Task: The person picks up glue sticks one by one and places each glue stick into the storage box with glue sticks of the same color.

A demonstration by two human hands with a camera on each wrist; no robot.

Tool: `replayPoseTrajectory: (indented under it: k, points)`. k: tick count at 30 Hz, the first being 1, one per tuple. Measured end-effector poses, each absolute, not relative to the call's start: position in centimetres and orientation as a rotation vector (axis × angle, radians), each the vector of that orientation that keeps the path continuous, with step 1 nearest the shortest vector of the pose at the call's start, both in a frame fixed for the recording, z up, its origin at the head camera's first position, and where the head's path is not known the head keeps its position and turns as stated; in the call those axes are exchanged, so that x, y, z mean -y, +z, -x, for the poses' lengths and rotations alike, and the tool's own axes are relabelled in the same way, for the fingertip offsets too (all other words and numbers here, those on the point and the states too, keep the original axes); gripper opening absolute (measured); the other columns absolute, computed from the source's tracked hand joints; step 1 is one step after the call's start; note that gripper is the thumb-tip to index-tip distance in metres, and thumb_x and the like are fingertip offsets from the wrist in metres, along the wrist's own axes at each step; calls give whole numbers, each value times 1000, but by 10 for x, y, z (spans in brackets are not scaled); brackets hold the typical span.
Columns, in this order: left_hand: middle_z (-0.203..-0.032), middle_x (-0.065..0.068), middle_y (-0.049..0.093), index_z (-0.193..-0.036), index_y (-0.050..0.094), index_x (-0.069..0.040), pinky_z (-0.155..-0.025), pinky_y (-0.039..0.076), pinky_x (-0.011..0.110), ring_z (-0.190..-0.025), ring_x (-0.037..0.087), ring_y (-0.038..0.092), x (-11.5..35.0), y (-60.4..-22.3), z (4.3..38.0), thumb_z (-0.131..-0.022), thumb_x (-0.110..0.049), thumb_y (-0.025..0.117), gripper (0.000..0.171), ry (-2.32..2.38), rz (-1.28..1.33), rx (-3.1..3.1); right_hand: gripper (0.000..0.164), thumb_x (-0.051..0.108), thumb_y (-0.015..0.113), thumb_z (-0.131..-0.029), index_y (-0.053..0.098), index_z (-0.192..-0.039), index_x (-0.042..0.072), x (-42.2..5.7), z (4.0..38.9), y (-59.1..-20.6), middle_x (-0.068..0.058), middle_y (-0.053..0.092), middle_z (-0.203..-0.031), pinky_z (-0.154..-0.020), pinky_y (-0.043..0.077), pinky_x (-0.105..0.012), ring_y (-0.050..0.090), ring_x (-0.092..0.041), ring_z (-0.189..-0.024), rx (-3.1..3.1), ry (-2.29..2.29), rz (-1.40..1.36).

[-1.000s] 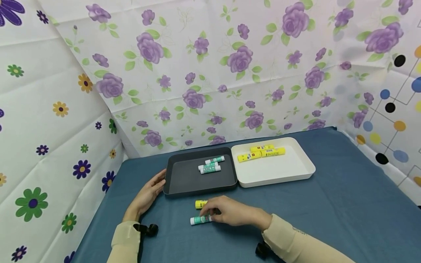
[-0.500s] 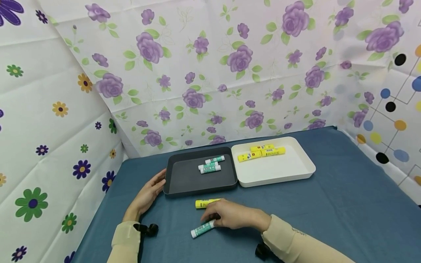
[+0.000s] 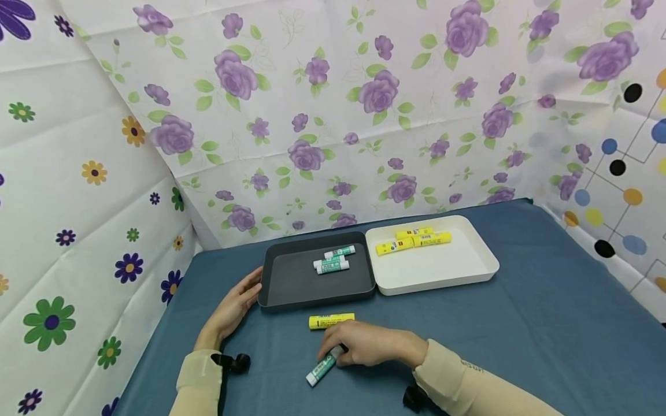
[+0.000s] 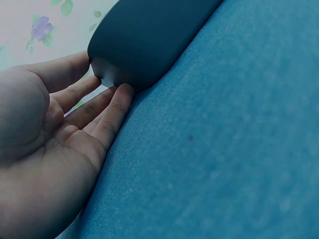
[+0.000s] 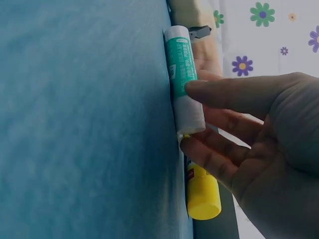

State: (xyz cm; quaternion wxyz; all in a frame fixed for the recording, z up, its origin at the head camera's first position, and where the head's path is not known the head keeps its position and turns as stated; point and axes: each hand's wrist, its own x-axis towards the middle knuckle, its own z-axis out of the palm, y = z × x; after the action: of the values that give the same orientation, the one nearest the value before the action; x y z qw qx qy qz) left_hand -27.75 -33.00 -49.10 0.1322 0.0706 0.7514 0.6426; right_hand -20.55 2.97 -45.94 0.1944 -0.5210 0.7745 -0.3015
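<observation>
My right hand (image 3: 359, 344) pinches a glue stick with a green label and white ends (image 3: 324, 368) between thumb and fingers, gripping near one end. It slants on the blue cloth, its free end toward the front left. In the right wrist view my thumb rests on this green glue stick (image 5: 182, 67), with a yellow glue stick (image 5: 203, 196) close by. From the head, that yellow glue stick (image 3: 330, 320) lies just beyond my hand. My left hand (image 3: 233, 306), fingers mostly straight, touches the left side of the dark grey tray (image 3: 291, 289); the left wrist view shows fingertips at the tray's corner (image 4: 134, 50).
Several green glue sticks (image 3: 333, 267) lie in the dark tray. Beside it, a white tray (image 3: 442, 271) holds 3 yellow glue sticks (image 3: 395, 247). Behind the blue-covered table (image 3: 546, 323) hangs a flowered cloth (image 3: 333, 115).
The green glue stick has swung from nearly level to a slant, its free end moving toward me. My right hand has shifted slightly nearer, uncovering the yellow glue stick. My left hand stays put.
</observation>
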Motion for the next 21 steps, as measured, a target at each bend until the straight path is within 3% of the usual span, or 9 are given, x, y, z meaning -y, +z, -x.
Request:
replayPoseTrajectory:
  k: [7,15,21]
  points:
    - [-170,16,20,-168,20,-16,-127,16,56,-156,35,21,330,-491,278,-114,-23,47,61,1856,-211,-2186,32,1,71,-98,76,-126,15,-28,204,-459,10,68,-112,-81,51,-13,55,2,-89,-2175,-833,1483]
    - [-170,15,21,-168,20,-16,-128,16,55,-155,34,21,330,-491,278,-114,-23,47,61,1861,-209,-2183,31,1,65,-101,76,-127,14,-32,207,-455,13,68,-119,-98,51,-20,59,4,-106,-2155,-894,1388]
    - [-170,15,21,-168,20,-16,-128,16,54,-155,34,22,330,-491,278,-114,-22,47,61,1862,-209,-2184,29,2,67,-101,77,-126,13,-37,211,-450,12,68,-116,-88,54,-19,59,0,-97,-2139,-1020,1306]
